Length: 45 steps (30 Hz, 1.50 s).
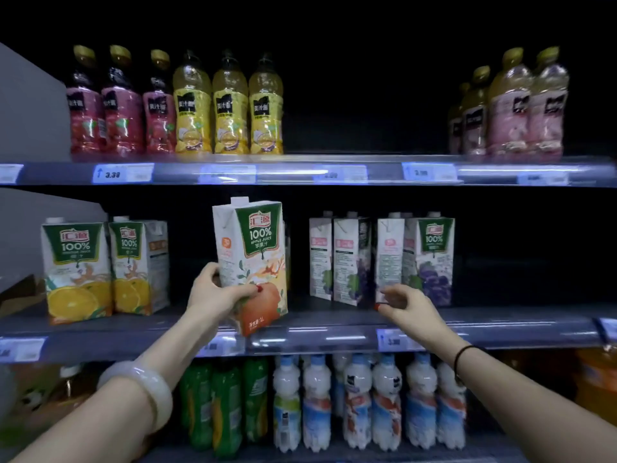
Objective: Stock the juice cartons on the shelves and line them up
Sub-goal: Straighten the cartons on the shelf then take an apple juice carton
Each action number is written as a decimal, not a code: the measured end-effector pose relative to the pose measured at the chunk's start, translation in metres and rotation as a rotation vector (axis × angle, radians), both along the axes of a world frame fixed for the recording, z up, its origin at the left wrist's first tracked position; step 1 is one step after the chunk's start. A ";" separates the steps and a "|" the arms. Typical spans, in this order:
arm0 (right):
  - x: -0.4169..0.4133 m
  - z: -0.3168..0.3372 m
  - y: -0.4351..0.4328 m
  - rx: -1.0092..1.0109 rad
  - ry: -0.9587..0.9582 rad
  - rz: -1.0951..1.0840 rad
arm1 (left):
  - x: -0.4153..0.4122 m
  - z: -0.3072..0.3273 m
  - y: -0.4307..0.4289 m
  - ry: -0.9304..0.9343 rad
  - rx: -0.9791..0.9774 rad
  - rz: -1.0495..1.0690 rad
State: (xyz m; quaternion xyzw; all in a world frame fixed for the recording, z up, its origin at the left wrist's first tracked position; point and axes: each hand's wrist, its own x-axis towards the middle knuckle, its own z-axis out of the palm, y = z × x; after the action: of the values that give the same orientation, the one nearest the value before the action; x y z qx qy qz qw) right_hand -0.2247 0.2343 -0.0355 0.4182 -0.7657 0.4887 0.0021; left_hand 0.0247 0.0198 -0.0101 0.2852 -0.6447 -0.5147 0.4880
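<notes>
My left hand [218, 292] grips an apple juice carton [253, 259] near its base, tilted slightly, at the front of the middle shelf [327, 335]. Two orange juice cartons [78, 272] [138, 267] stand at the shelf's left. Several grape juice cartons [430, 260] stand to the right, three of them turned side-on [350, 260]. My right hand [405, 304] hovers with loosely curled fingers at the base of a side-turned grape carton [389, 259]; whether it touches is unclear.
Red and yellow drink bottles [177, 105] and pink bottles [521, 105] line the top shelf, with a dark gap between. Green and white bottles [334, 402] fill the shelf below. Price tags [122, 173] run along the shelf rails.
</notes>
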 end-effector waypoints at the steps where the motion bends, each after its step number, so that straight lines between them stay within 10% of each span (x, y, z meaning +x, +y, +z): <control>1: -0.007 0.002 0.009 -0.010 -0.005 -0.003 | -0.007 -0.002 0.009 -0.006 -0.006 -0.021; 22: -0.140 0.013 0.054 -0.111 -0.143 -0.165 | -0.210 -0.006 0.057 0.001 0.066 -0.382; 45: -0.204 -0.006 0.002 -0.243 -0.548 -0.002 | -0.243 -0.021 0.057 -0.106 0.233 -0.501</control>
State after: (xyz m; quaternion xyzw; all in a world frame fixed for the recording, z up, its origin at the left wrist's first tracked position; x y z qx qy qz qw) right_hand -0.4290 0.2362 -0.0411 0.2667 -0.6740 0.6714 -0.1543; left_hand -0.2182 0.0764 -0.0310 0.1975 -0.6563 -0.6742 0.2750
